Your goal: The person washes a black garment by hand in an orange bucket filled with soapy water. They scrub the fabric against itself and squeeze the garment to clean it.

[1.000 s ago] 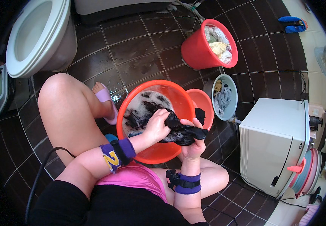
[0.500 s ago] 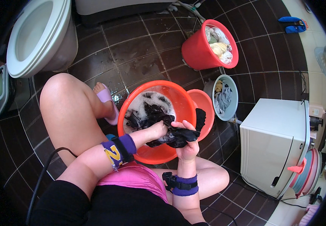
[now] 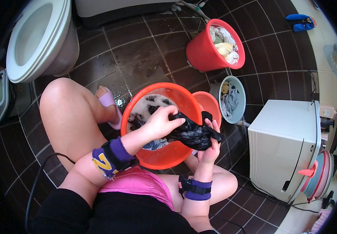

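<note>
Left hand [image 3: 162, 123] and right hand [image 3: 210, 148] clamp fingers on one black garment [image 3: 194, 133], at one orange basin's [image 3: 187, 102] four o'clock. One red bucket [image 3: 202, 49] stands at one o'clock, one pale-blue bucket [image 3: 242, 102] at two.

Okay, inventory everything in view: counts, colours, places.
Tub: one, orange, centre, holding suds and dark laundry
Wet cloth: one, black, over the tub's right rim
Basin: one, salmon-pink, right of the tub
Tall bucket: one, red, beyond the tub, holding pale laundry
Small bucket: one, pale blue, near the tall bucket
Toilet: one, white, upper left
Cabinet: one, white, right
Stacked basins: several, mixed colours, beside the cabinet
Slipper: one, lilac, left of the tub
Wristbands: two, purple, lower centre
Left hand: one, bare, gripping the cloth's left end
Right hand: one, bare, gripping the cloth's right end
</note>
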A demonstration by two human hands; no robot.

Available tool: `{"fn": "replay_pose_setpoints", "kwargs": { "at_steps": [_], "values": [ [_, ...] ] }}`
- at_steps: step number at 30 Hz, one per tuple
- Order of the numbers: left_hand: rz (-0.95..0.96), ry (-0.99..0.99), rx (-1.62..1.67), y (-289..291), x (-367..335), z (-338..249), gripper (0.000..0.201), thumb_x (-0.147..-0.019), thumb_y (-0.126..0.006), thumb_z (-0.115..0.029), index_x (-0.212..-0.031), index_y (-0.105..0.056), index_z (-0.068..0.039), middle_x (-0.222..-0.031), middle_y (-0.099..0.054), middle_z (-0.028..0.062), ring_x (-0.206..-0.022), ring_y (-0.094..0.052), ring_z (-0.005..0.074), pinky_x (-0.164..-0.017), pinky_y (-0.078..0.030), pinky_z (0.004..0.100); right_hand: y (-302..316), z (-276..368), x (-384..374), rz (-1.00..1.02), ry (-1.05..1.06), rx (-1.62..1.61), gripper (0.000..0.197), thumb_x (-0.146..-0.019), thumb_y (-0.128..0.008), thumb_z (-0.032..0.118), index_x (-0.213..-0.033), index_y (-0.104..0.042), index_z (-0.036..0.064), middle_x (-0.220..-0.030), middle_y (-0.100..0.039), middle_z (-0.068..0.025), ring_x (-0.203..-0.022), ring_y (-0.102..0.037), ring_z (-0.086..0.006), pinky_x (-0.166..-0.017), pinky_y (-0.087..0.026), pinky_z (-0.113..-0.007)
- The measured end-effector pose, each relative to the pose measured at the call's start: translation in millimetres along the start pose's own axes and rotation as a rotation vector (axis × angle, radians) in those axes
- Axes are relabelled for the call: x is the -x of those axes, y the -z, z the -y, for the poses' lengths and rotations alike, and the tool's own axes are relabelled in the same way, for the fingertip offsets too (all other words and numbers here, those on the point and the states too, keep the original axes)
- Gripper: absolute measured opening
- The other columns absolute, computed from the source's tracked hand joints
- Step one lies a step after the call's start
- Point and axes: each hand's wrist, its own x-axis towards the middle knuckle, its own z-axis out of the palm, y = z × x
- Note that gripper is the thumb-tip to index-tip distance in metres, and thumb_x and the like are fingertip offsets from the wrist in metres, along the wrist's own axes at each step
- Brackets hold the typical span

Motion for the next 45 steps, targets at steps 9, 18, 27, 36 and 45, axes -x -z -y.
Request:
{"fn": "replay_pose_setpoints", "kwargs": {
  "at_steps": [9, 18, 27, 36, 45],
  "values": [
    [-0.294, -0.456, 0.215, 13, -4, -15, 0.016, -0.092, -0.057, -0.012, -0.101, -0.059, 0.002, -0.092, -0.065, 0.0061, -0.088, -0.06, 0.0105, -0.081, -0.047, 0.0268, -5, 9, -5, -0.116, -0.108, 0.469, 0.037, -0.099, -0.044, 0.017, -0.13, -0.05, -0.0029, -0.118, -0.06, -0.0121, -0.103, -0.06, -0.0193, -0.092, -0.046, -0.031],
    [0.072, -0.556, -0.577, 4, 2, 26, 0.07, -0.065, -0.081, -0.034, -0.124, -0.051, -0.012, -0.119, -0.052, 0.0135, -0.099, -0.052, 0.0306, -0.088, -0.045, 0.0388, -44, 18, -5, 0.005, -0.218, 0.169, 0.04, -0.098, -0.045, 0.015, -0.133, -0.045, -0.0043, -0.116, -0.06, -0.0157, -0.106, -0.06, -0.0236, -0.094, -0.046, -0.034],
    [-0.056, -0.427, -0.801, 15, -9, 34, 0.023, -0.067, -0.065, -0.019, -0.088, -0.067, -0.011, -0.099, -0.058, 0.0037, -0.1, -0.053, 0.0275, -0.085, -0.046, 0.042, -15, 24, -6, -0.016, -0.245, 0.073, 0.047, -0.098, -0.046, 0.022, -0.137, -0.04, -0.0025, -0.125, -0.055, -0.0166, -0.114, -0.055, -0.0273, -0.099, -0.044, -0.039],
    [0.387, -0.001, 0.143, 13, -24, 74, 0.039, -0.074, -0.065, -0.013, -0.107, -0.047, -0.003, -0.101, -0.057, 0.0102, -0.089, -0.056, 0.0165, -0.078, -0.046, 0.0296, -28, 24, -10, 0.087, -0.358, -0.389, 0.053, -0.099, -0.039, 0.033, -0.145, -0.029, 0.0106, -0.134, -0.049, -0.0166, -0.119, -0.051, -0.0342, -0.103, -0.039, -0.05],
    [0.288, -0.163, -0.254, 15, -24, 50, 0.036, -0.067, -0.076, -0.015, -0.097, -0.06, -0.002, -0.104, -0.063, 0.0099, -0.096, -0.059, 0.0194, -0.088, -0.045, 0.031, 9, 29, -13, 0.133, -0.38, -0.315, 0.065, -0.089, -0.059, 0.029, -0.142, -0.032, 0.0025, -0.132, -0.05, -0.0191, -0.12, -0.051, -0.0341, -0.104, -0.038, -0.05]
  ]
}}
